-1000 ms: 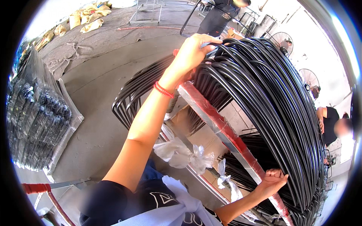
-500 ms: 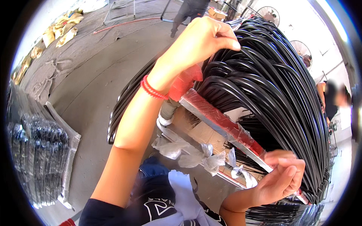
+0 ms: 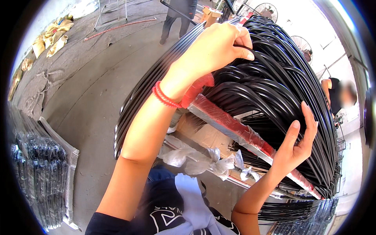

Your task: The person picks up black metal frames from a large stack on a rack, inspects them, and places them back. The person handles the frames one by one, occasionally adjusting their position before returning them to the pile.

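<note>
A big bundle of glossy black bent tubes (image 3: 274, 74) hangs in rows over a rack bar (image 3: 235, 126) wrapped in red material and clear film. My left hand (image 3: 221, 47), with a red bracelet on the wrist, reaches to the far upper end of the bundle. Its thumb and fingers close on one black tube (image 3: 259, 58) near the bend. On the near right side my right hand (image 3: 298, 143) is raised in front of the tubes, thumb and fingers spread, holding nothing. Whether its fingertips touch a tube I cannot tell.
Film-wrapped black stacks (image 3: 41, 172) stand on the left. Knotted plastic strips (image 3: 219, 162) hang on a lower rail. Yellowish sacks (image 3: 53, 35) lie far left. A person (image 3: 178, 19) stands at the back, another person (image 3: 333, 92) at the right. Fans (image 3: 301, 47) stand behind the tubes.
My right hand has risen toward the tubes and its curled fingers have spread. My left hand has shifted slightly right and down, still at the upper bends. The view has shifted a little.
</note>
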Demonstrator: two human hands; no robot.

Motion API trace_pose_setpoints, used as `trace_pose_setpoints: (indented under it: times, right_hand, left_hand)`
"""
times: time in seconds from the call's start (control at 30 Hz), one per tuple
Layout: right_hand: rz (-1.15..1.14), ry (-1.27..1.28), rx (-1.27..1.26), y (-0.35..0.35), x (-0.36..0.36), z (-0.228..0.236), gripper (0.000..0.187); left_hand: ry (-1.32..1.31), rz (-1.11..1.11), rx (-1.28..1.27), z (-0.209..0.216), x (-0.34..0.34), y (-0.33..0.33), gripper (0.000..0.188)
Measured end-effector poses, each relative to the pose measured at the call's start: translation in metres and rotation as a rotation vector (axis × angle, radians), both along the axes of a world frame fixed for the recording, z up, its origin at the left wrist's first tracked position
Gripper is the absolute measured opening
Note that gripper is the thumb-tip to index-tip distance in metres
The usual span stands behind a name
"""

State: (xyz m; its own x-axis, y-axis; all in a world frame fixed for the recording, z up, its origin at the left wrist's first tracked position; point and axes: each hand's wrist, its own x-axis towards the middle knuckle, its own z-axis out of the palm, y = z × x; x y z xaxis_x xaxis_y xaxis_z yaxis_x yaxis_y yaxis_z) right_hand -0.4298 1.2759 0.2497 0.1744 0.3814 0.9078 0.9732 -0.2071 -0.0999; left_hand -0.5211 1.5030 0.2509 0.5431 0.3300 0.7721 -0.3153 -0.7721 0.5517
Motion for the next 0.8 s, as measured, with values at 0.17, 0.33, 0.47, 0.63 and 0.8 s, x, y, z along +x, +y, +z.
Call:
trace_pose_setpoints:
  times: [0.17,0.33,0.47,0.63,0.8]
  right_hand:
    - [-0.007,-0.007,0.002,0.000,0.001,-0.001,0.027]
    - [-0.012,-0.009,0.005,0.000,-0.001,-0.002,0.027]
    - [-0.006,-0.010,0.014,0.001,-0.001,-0.003,0.028]
    - [-0.014,0.015,-0.002,-0.002,-0.002,-0.002,0.028]
    - [0.029,0.051,-0.007,-0.003,-0.002,-0.001,0.032]
  left_hand:
    - [-0.071,0.030,-0.032,-0.007,0.000,0.008,0.018]
    - [-0.134,-0.082,-0.141,-0.016,-0.002,0.009,0.027]
    - [-0.113,-0.023,-0.069,-0.015,-0.006,0.005,0.024]
    - [0.024,0.020,-0.108,-0.006,-0.012,-0.017,0.023]
    - [0.024,0.148,0.040,0.006,-0.011,-0.031,0.018]
